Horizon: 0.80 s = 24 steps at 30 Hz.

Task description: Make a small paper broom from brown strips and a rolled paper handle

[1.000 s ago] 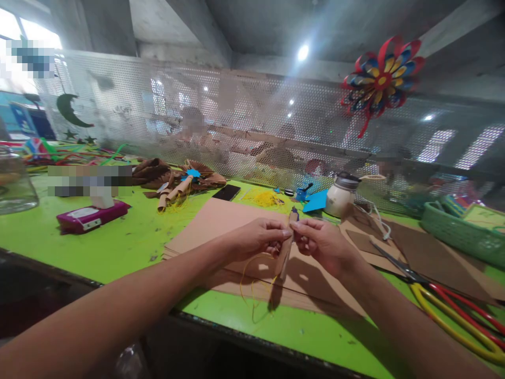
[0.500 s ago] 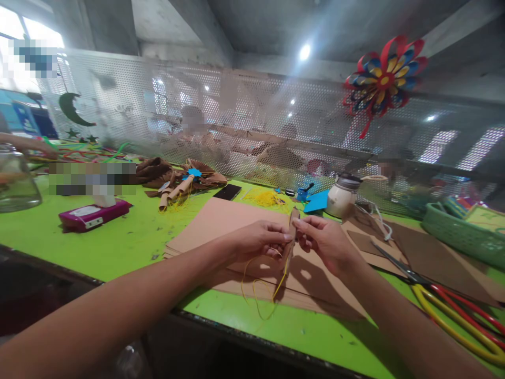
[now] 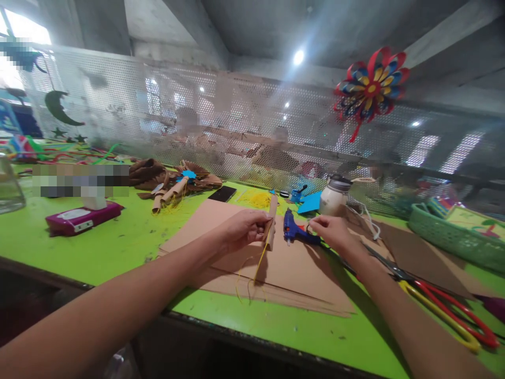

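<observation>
My left hand [image 3: 242, 230] is closed around a rolled brown paper tube [image 3: 272, 219], held upright over the stack of brown paper sheets [image 3: 221, 226]. Yellow threads [image 3: 256, 266] hang from the tube's lower end. My right hand [image 3: 333, 232] has reached to the right and its fingers curl around the handle of a blue glue gun [image 3: 294, 231], which lies on the brown paper with its nozzle pointing away from me.
Scissors with red and yellow handles [image 3: 445, 310] lie at the right. A white jar [image 3: 330, 196], a blue paper piece and a green basket [image 3: 453, 237] stand behind. A pink device [image 3: 81, 217], more brown rolls [image 3: 168, 192] and a perforated screen [image 3: 244, 126] are farther back.
My right hand let go of the tube and moved right onto the glue gun. My left hand keeps the tube and has lifted it slightly. The view shifted a little.
</observation>
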### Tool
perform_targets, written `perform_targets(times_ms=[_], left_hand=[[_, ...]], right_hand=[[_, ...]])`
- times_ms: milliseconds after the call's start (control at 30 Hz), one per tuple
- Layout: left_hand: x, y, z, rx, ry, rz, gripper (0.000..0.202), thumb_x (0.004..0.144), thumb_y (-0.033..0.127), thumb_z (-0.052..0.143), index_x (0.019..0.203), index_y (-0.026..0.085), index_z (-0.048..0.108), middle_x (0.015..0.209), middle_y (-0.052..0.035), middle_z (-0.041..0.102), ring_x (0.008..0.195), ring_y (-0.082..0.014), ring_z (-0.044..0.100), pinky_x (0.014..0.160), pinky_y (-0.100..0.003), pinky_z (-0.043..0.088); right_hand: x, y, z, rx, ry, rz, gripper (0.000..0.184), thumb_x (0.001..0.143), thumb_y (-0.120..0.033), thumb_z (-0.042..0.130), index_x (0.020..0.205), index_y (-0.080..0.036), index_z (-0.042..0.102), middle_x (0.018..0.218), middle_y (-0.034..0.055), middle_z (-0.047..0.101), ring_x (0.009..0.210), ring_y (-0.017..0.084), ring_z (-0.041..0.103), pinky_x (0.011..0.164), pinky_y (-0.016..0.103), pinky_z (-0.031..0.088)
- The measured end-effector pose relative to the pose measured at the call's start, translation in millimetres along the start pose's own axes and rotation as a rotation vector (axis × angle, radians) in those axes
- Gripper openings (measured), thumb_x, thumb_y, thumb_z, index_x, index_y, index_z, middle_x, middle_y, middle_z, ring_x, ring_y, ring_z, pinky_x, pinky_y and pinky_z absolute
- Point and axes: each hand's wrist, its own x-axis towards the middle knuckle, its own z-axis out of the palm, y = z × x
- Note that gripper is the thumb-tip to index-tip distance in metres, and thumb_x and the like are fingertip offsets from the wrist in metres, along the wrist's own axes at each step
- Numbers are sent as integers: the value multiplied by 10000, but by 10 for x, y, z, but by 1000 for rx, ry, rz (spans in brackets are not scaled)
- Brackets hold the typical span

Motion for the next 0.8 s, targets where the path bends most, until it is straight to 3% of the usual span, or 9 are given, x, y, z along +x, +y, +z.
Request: perform_targets(times_ms=[67, 200, 467, 667, 733, 800], left_hand=[[-1, 0, -1, 0, -13, -10, 106, 770, 171, 553, 677, 120, 549, 595, 8, 535, 496, -49, 454, 504, -185, 359], [-3, 1, 4, -27, -28, 1, 140, 774, 157, 543, 639, 118, 540, 539, 24, 500, 448, -32, 409, 462, -160, 332], [-5, -4, 26, -69, -23, 6, 103, 749, 145, 578, 653, 119, 549, 522, 34, 494, 425, -30, 397, 432, -150, 318], [9, 60, -42, -150, -23, 93, 64, 749, 132, 595, 705, 121, 550, 588, 24, 540, 486, -42, 471, 508, -167, 381], [8, 105, -81, -190, -20, 143, 33, 750, 119, 594, 744, 125, 562, 646, 13, 568, 553, -55, 517, 562, -181, 407], [5, 139, -110, -216, 4, 185, 40, 755, 128, 597, 788, 134, 575, 707, 5, 588, 621, -70, 547, 614, -201, 425]], right_hand=[[-2, -3, 86, -116, -30, -74, 171, 689, -187, 534, 779, -144, 674, 826, 95, 652, 785, 219, 558, 738, 349, 412], [-36, -5, 286, -294, -75, -181, 419, 579, -56, 544, 973, -137, 662, 1006, 120, 624, 962, 260, 494, 876, 362, 338], [-52, 35, 450, -394, 7, -194, 436, 615, -89, 540, 1040, -105, 634, 965, 147, 552, 948, 282, 460, 862, 378, 349], [-27, -41, 252, -261, 75, -130, 347, 643, -194, 563, 983, -145, 617, 874, 82, 595, 834, 228, 548, 733, 327, 438], [-40, -117, 145, -77, 85, -62, 316, 689, -259, 554, 983, -146, 585, 808, 62, 607, 716, 200, 572, 626, 310, 456], [-72, -234, 46, 281, 83, 35, 315, 680, -295, 601, 961, -159, 563, 772, 40, 606, 626, 174, 568, 556, 297, 452]])
